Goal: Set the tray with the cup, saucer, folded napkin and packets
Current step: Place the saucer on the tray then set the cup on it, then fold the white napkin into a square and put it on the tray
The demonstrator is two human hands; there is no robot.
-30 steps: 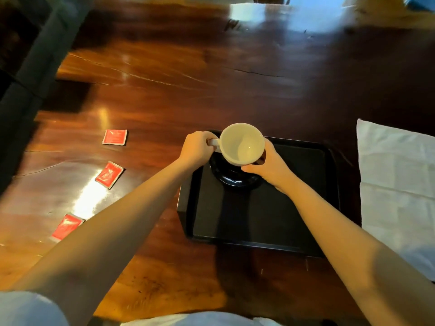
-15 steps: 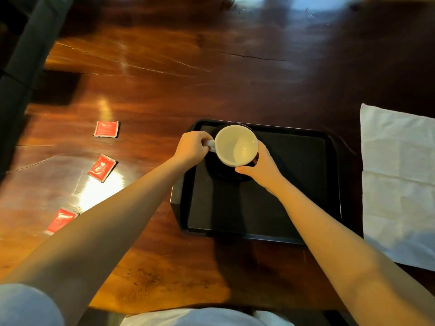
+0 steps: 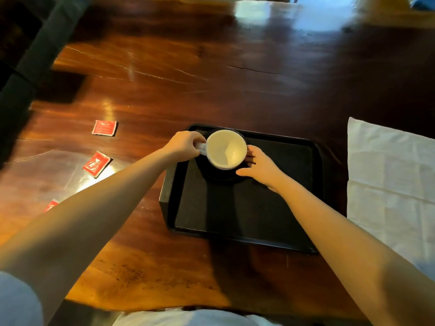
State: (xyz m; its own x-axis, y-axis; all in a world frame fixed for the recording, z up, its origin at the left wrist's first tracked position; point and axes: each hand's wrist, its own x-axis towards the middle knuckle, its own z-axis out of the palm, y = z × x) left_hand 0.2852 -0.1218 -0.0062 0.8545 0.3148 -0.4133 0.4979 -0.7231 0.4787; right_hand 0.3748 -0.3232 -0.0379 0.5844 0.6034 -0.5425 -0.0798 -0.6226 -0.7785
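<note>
A white cup [image 3: 226,149] stands on a black saucer [image 3: 219,176] in the far left corner of the black tray [image 3: 247,208]. My left hand [image 3: 184,144] pinches the cup's handle. My right hand [image 3: 261,167] rests at the cup's right side, fingers touching the saucer's edge and relaxed. A white unfolded napkin [image 3: 390,184] lies to the right of the tray. Three red packets lie on the table to the left: one far [image 3: 104,127], one nearer [image 3: 96,164], and one [image 3: 50,205] partly hidden by my left forearm.
The dark wooden table [image 3: 211,78] stretches away beyond the tray with glossy reflections. A dark bench or seat edge [image 3: 35,55] runs along the far left. The table's near edge is just in front of my lap.
The cup came down onto the saucer. My right hand slid off the cup's side to the saucer's edge. The left hand kept the handle.
</note>
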